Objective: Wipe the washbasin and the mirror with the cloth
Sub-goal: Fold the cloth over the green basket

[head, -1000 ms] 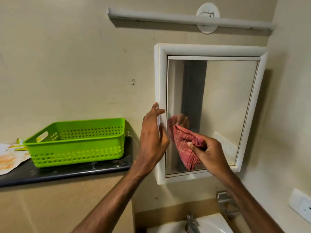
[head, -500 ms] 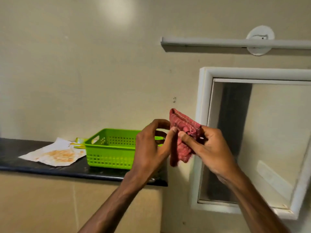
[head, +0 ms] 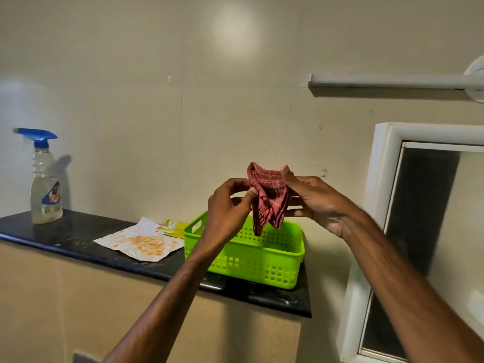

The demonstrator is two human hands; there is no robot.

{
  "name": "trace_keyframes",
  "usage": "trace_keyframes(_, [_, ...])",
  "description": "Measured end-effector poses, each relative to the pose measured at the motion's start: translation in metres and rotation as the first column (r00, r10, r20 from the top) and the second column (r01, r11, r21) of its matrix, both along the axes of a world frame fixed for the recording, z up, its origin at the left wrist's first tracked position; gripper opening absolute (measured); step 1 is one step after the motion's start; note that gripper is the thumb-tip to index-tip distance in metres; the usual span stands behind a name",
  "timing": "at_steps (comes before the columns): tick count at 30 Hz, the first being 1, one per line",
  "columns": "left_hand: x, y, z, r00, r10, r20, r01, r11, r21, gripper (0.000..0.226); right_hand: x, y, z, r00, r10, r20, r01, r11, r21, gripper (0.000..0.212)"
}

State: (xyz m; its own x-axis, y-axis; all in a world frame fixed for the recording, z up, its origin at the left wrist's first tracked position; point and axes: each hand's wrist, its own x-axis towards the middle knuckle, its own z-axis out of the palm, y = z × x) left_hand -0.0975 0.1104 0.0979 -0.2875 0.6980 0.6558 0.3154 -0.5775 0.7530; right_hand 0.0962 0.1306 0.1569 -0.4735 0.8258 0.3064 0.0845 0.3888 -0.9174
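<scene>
Although it was wiping a second ago, the right hand [head: 314,200] now grips the bunched cloth [head: 267,195] with thumb and curled fingers while the left hand [head: 227,205] pinches its edge, both lifted over the basket [head: 262,260], clear of the mirror [head: 429,231], so wiping seems paused for refolding.

White-framed wall mirror [head: 429,231] runs off the right edge, white tube light [head: 387,81] above it too. Small yellow packet [head: 175,224] at the black desk [head: 65,239]'s back edge sits half hidden behind the lime plastic basket [head: 262,260]. Label on the clear spray bottle [head: 45,189]: too tiny to read.
</scene>
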Motion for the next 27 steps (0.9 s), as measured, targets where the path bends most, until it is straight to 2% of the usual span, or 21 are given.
trace_keyframes(6, [-0.007, 0.015, -0.005, 0.991, -0.091, 0.094, 0.096, 0.994, -0.047, 0.022, -0.004, 0.02, -0.003, 0.998, 0.057, -0.019, -0.058, 0.995, -0.081, 0.058])
trace_keyframes(11, [-0.002, 0.027, -0.006, 0.961, -0.207, 0.183, 0.226, 0.97, -0.089, 0.02, -0.01, 0.028, -0.011, 0.997, -0.069, -0.026, 0.071, 0.995, 0.073, 0.053])
trace_keyframes(14, [0.001, 0.034, -0.008, 0.946, -0.233, 0.226, 0.261, 0.96, -0.105, 0.02, -0.012, 0.029, -0.018, 0.999, -0.041, 0.002, 0.04, 0.988, 0.148, 0.031])
trace_keyframes(19, [0.001, 0.043, -0.01, 0.937, -0.225, 0.265, 0.261, 0.959, -0.107, 0.019, -0.01, 0.032, -0.027, 0.997, 0.071, 0.038, -0.076, 0.984, 0.164, 0.031])
trace_keyframes(23, [-0.001, 0.046, -0.01, 0.939, -0.232, 0.254, 0.269, 0.956, -0.119, 0.021, -0.006, 0.041, -0.034, 0.998, 0.034, 0.061, -0.047, 0.971, 0.235, 0.035])
trace_keyframes(27, [-0.002, 0.051, -0.011, 0.935, -0.25, 0.252, 0.296, 0.941, -0.164, 0.023, -0.005, 0.045, -0.033, 0.997, 0.036, 0.071, -0.05, 0.977, 0.208, 0.024])
